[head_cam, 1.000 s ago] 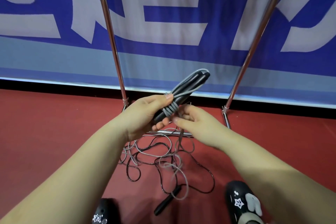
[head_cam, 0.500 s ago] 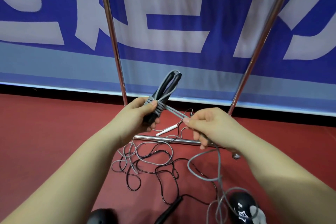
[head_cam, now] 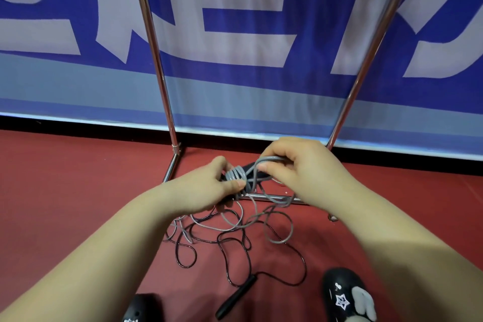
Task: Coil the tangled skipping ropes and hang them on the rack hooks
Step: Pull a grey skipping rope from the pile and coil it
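Gripped in the left hand (head_cam: 209, 185), at the centre of the frame, are black skipping-rope handles (head_cam: 257, 174) with grey rope (head_cam: 235, 174) wound round them in several turns. Just to the right, the right hand (head_cam: 298, 167) pinches a loop of the same grey rope above the handles. Below the hands, loose grey and black rope (head_cam: 235, 240) lies tangled on the red floor (head_cam: 65, 204), with another black handle (head_cam: 236, 298) near the bottom edge. Behind stand the chrome rack poles (head_cam: 154, 55) against a blue banner (head_cam: 261, 34).
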`<action>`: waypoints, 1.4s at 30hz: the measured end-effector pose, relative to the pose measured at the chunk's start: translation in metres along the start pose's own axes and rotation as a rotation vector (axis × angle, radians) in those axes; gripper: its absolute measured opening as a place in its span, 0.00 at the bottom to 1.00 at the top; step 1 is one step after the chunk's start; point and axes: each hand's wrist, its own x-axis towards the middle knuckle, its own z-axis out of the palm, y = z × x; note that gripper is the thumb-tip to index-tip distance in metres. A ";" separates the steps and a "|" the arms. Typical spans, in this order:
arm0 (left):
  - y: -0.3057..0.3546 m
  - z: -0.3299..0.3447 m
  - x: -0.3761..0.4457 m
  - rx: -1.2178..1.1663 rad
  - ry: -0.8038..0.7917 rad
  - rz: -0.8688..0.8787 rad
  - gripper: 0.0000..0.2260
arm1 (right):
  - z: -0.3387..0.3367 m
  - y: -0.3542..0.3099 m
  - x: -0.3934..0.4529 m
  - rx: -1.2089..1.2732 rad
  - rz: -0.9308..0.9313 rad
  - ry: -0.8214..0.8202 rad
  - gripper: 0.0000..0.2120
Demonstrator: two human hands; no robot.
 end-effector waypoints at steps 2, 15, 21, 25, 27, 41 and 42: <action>0.004 0.004 -0.003 0.070 -0.068 0.014 0.09 | 0.000 0.006 0.001 0.028 0.022 -0.043 0.02; -0.002 0.012 -0.003 0.066 -0.166 0.220 0.13 | 0.002 0.022 0.005 0.050 0.230 -0.297 0.08; 0.005 0.004 -0.007 -0.205 -0.280 0.253 0.15 | -0.009 0.025 0.004 0.462 0.393 -0.482 0.13; 0.007 0.000 -0.009 -0.491 -0.311 0.243 0.14 | -0.015 0.028 0.005 0.785 0.517 -0.441 0.11; 0.009 0.000 -0.008 -0.614 -0.312 0.238 0.12 | -0.014 0.027 0.006 1.082 0.599 -0.376 0.07; 0.019 0.005 0.005 -1.021 0.155 0.058 0.01 | 0.010 0.006 0.008 0.598 0.402 -0.106 0.10; 0.017 0.003 0.007 -1.035 0.207 0.030 0.01 | 0.010 0.005 0.005 0.538 0.387 -0.143 0.09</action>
